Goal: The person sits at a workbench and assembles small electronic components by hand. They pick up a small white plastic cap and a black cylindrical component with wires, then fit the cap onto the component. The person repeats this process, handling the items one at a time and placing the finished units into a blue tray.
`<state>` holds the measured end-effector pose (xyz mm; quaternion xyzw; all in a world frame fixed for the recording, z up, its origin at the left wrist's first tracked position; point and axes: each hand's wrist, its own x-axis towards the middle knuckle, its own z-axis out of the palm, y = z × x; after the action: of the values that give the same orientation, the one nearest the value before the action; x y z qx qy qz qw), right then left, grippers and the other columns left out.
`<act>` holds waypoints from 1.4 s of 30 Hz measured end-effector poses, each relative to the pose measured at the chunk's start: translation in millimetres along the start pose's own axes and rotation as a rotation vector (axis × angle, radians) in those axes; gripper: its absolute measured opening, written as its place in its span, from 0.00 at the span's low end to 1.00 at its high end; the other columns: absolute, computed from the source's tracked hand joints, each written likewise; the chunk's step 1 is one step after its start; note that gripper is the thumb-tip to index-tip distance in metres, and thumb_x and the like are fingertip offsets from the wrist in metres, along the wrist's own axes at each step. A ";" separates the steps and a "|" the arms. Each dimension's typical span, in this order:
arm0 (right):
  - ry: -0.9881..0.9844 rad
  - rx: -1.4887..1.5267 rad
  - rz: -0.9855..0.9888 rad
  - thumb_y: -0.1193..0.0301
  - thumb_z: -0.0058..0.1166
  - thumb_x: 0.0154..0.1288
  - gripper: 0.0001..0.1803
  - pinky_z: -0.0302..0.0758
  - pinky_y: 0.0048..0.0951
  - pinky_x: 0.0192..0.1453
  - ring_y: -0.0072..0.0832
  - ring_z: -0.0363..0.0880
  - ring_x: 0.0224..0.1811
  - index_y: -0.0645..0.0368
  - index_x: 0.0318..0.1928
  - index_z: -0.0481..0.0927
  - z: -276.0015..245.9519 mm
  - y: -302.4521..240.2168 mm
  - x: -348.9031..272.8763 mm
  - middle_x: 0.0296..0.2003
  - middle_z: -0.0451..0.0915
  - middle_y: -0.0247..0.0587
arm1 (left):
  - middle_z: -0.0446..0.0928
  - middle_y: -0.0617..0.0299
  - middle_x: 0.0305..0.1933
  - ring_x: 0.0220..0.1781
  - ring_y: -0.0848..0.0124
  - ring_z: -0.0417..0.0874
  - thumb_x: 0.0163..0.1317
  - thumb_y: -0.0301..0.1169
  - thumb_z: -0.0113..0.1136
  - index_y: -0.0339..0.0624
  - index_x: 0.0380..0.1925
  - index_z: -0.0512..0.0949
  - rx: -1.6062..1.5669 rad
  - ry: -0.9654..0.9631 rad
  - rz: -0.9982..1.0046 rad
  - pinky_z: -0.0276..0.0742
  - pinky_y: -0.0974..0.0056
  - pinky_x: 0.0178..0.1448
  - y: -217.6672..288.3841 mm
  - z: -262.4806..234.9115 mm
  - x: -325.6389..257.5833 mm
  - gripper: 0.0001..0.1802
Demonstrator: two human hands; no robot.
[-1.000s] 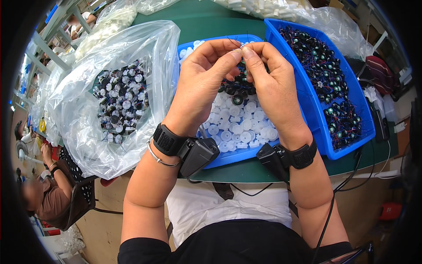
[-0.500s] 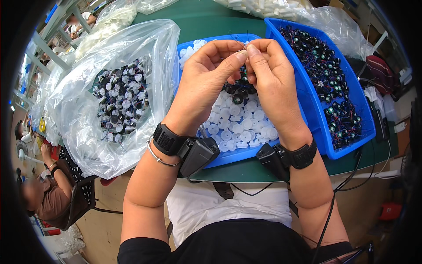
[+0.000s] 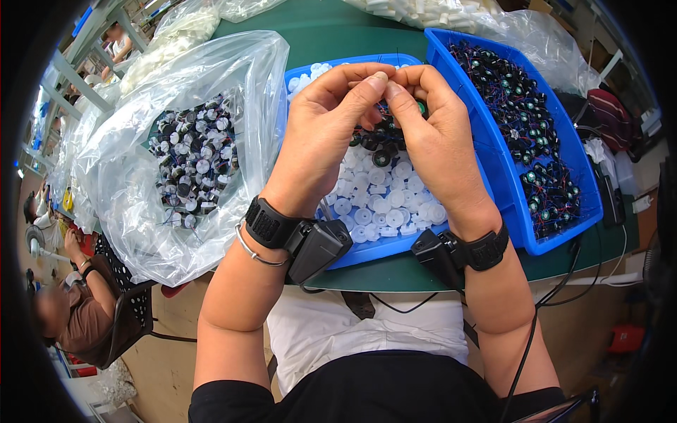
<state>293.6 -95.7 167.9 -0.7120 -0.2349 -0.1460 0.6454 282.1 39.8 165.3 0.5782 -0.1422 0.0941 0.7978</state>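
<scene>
Left hand point(image 3: 328, 116) and right hand point(image 3: 441, 127) meet at the fingertips, each closed into a thumb-and-finger pinch. Whatever lies between the tips is hidden; its identity cannot be told. Work surface: one smooth green table point(image 3: 317, 35). Left side: one wrinkled, clear plastic bag point(image 3: 116, 190), containing a heap of black-and-white parts point(image 3: 201, 166). Two blue trays: right tray point(image 3: 546, 246), oblong, filled with black wired parts point(image 3: 522, 106); centre tray point(image 3: 384, 254), beneath the hands, containing round black parts point(image 3: 381, 156) and translucent white discs point(image 3: 388, 204), flanged. Heaped parts overlap too closely to count.
</scene>
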 end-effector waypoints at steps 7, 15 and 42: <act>0.015 -0.001 -0.043 0.73 0.52 0.68 0.08 0.73 0.24 0.38 0.22 0.75 0.33 0.66 0.39 0.76 1.5 3.8 0.7 0.30 0.79 0.40 | 0.80 0.65 0.38 0.30 0.81 0.73 0.66 0.33 0.60 0.37 0.45 0.80 0.038 0.004 0.008 0.69 0.76 0.36 -0.1 -1.6 -0.5 0.13; -0.007 -0.043 -0.032 0.72 0.52 0.68 0.08 0.73 0.25 0.38 0.23 0.76 0.33 0.67 0.38 0.75 1.3 2.0 -0.2 0.30 0.79 0.41 | 0.77 0.67 0.32 0.31 0.81 0.74 0.66 0.33 0.60 0.36 0.44 0.80 -0.001 0.031 0.013 0.69 0.77 0.37 1.5 -1.6 -0.5 0.13; 0.084 0.016 -0.027 0.71 0.51 0.70 0.09 0.73 0.24 0.41 0.21 0.75 0.35 0.65 0.38 0.76 -1.2 -1.6 0.5 0.31 0.79 0.38 | 0.78 0.65 0.34 0.33 0.80 0.75 0.63 0.35 0.63 0.35 0.43 0.79 0.015 -0.022 -0.022 0.72 0.74 0.40 -0.3 1.8 0.1 0.15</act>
<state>293.2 -96.7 169.7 -0.6971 -0.2183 -0.1825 0.6581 282.0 38.0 165.6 0.5868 -0.1438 0.0800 0.7928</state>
